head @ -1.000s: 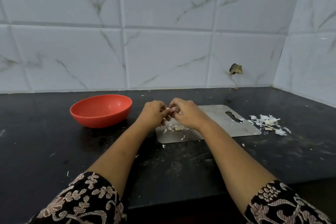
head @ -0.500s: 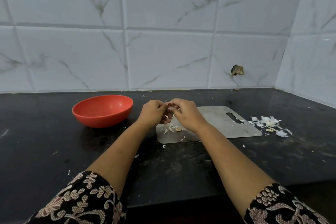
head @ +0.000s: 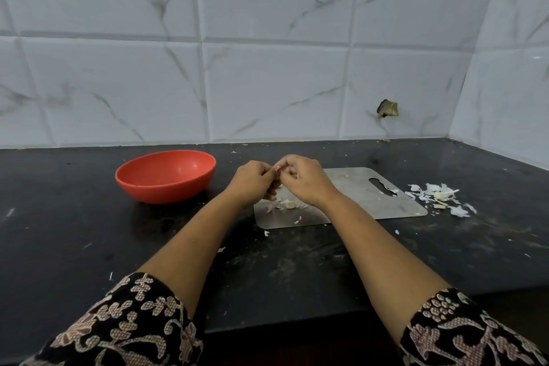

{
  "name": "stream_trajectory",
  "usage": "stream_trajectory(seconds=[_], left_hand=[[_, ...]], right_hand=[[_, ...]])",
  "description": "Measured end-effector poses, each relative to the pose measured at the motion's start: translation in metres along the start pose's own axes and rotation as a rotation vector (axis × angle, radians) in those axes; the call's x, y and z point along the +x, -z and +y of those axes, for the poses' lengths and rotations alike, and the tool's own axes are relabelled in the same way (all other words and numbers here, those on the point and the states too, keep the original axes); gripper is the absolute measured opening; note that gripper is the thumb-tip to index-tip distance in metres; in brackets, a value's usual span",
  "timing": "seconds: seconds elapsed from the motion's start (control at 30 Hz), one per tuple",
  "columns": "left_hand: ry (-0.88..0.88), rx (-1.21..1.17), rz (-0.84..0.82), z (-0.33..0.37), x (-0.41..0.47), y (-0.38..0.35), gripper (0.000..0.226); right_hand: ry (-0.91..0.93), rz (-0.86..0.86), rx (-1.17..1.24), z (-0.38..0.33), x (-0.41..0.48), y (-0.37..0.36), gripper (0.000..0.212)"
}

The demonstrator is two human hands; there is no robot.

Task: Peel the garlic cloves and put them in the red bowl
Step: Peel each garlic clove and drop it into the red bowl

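Observation:
My left hand [head: 252, 183] and my right hand [head: 306, 180] meet fingertip to fingertip above the left end of a steel cutting board [head: 356, 202]. Together they pinch a small garlic clove [head: 279, 171], which the fingers mostly hide. A few loose cloves and bits of skin [head: 286, 204] lie on the board just under the hands. The red bowl [head: 165, 176] stands on the black counter to the left of my left hand, and no cloves show inside it.
A heap of white garlic peel [head: 436, 196] lies on the counter right of the board. Small peel flakes are scattered over the black counter [head: 89, 246]. Tiled walls close off the back and the right side.
Both hands have stayed together over the board's left end, their fingers shifting slightly on the clove. The camera has drifted a little.

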State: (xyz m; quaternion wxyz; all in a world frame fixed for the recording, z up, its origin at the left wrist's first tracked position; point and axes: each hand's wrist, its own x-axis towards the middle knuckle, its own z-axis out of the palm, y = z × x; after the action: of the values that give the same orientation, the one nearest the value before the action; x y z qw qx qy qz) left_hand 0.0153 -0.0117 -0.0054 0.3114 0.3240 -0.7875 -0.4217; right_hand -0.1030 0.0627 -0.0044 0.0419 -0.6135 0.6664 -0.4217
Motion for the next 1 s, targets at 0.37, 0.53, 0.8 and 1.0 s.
stream_trajectory(seconds=[0.37,0.53,0.8,1.0], left_hand=[[0.038,-0.087,-0.107,0.0032,-0.0014,0.0053,0.033],[0.042,-0.099,-0.137,0.0024,-0.0016,0.0063,0.034],[0.08,-0.093,-0.188,0.0018,0.0008,0.0061,0.033],[0.061,-0.091,-0.185,-0.0017,0.0034,0.0061,0.032]], right_hand=[[-0.04,0.025,0.083,-0.0032,-0.0015,-0.0003,0.007],[-0.046,0.012,0.091,-0.0021,-0.0021,-0.0007,0.008],[-0.055,-0.028,0.054,0.002,-0.001,-0.0003,0.012],[-0.032,-0.012,0.05,0.0033,-0.0007,-0.0014,0.008]])
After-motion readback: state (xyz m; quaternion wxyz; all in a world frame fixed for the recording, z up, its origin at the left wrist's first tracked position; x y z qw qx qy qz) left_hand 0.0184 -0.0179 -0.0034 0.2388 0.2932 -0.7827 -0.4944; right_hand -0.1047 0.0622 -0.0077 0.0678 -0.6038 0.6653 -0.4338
